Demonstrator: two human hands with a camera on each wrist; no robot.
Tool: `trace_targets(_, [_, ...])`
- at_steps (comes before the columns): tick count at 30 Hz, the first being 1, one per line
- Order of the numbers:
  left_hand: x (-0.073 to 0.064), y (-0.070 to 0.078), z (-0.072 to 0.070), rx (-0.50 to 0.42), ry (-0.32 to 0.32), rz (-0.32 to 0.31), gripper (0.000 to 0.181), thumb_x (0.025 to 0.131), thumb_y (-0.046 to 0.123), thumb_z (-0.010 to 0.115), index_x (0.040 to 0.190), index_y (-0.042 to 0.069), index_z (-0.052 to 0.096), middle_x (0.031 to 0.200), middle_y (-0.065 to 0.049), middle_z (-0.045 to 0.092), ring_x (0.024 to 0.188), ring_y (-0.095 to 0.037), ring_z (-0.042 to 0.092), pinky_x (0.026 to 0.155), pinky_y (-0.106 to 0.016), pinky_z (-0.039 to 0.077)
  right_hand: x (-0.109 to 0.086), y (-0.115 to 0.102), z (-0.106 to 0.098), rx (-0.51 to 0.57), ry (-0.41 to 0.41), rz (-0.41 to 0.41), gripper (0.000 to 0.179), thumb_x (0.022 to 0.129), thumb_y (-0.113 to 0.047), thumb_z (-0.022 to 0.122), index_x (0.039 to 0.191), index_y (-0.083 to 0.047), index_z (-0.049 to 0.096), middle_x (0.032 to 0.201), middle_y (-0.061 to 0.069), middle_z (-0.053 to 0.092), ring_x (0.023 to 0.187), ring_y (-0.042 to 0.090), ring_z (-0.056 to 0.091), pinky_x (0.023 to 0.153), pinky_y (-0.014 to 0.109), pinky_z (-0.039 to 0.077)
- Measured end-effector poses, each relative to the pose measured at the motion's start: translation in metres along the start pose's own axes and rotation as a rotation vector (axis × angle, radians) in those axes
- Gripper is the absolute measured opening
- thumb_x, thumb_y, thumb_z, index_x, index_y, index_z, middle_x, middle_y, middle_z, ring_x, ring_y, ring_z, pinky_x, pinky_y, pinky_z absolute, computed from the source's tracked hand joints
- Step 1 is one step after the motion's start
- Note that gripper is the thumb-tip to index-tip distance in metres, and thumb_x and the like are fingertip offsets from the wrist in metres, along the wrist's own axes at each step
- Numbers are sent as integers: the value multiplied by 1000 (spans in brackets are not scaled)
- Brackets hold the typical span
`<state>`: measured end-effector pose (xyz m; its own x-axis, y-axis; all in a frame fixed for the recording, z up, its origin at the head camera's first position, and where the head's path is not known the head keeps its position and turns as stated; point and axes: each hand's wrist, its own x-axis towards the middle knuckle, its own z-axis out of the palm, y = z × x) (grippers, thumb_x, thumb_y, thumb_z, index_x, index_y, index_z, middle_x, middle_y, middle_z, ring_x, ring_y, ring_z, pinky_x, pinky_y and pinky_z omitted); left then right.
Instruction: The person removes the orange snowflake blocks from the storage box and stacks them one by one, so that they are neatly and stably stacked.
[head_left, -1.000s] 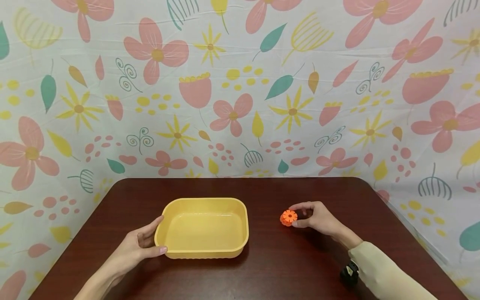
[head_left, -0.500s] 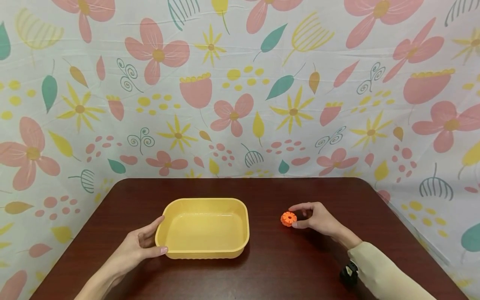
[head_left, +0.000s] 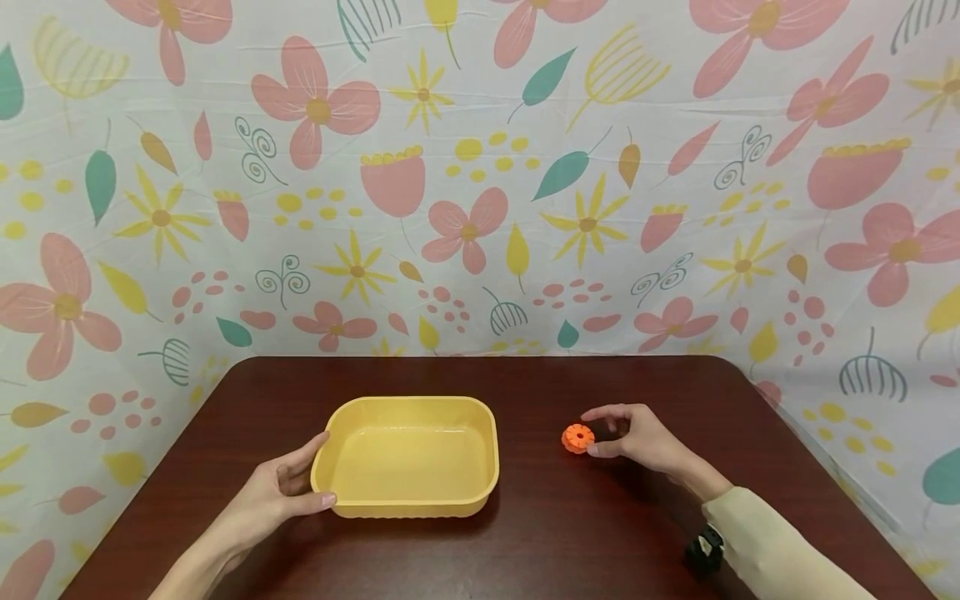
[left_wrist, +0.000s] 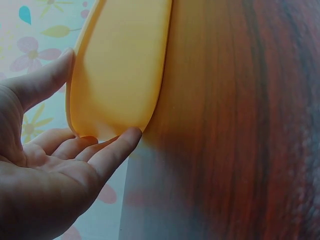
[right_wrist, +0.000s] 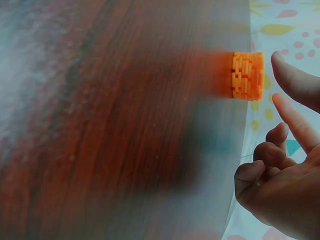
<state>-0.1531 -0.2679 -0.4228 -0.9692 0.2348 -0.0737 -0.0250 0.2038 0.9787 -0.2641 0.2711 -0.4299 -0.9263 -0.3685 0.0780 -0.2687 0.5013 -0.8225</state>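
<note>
A yellow rectangular tray (head_left: 412,467) with rounded corners stands on the dark table, left of the middle. My left hand (head_left: 262,498) holds its left end, thumb at the near corner and index finger farther up the rim. In the left wrist view the other fingers reach behind the tray's end. Right of the tray rests a small stack of orange slotted, flower-shaped plastic discs (head_left: 578,438). Beside it is my right hand (head_left: 647,440), thumb and index finger spread. The right wrist view shows a gap between those fingertips and the discs (right_wrist: 248,76); the other fingers curl loosely.
The dark brown wooden table (head_left: 510,558) has rounded far corners. Behind it hangs a white cloth (head_left: 480,325) printed with flowers and leaves. A black band (head_left: 705,550) sits at the right wrist, by the pale sleeve (head_left: 772,533).
The orange discs have settled from a tilt to a flatter position on the table. My right hand has let go and shifted slightly right. The left hand and tray stay put.
</note>
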Motion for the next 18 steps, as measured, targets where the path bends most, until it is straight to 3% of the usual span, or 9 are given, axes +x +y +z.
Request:
trace_targets(8, [2, 0, 0, 0, -13, 3, 95, 92, 10, 82, 167, 1, 24, 167, -24, 29, 144, -45, 44, 96, -26, 51, -16, -5, 0, -45, 17, 15, 43, 83, -14, 91, 123, -4, 76, 87, 14, 52, 71, 19, 43, 59, 28, 34])
trace_targets(18, [2, -3, -3, -1, -30, 0, 96, 93, 11, 82, 167, 1, 22, 167, -25, 26, 143, -45, 44, 96, -27, 51, -34, -7, 2, -15, 70, -50, 37, 84, -11, 90, 118, -2, 76, 88, 16, 56, 64, 15, 42, 57, 28, 36])
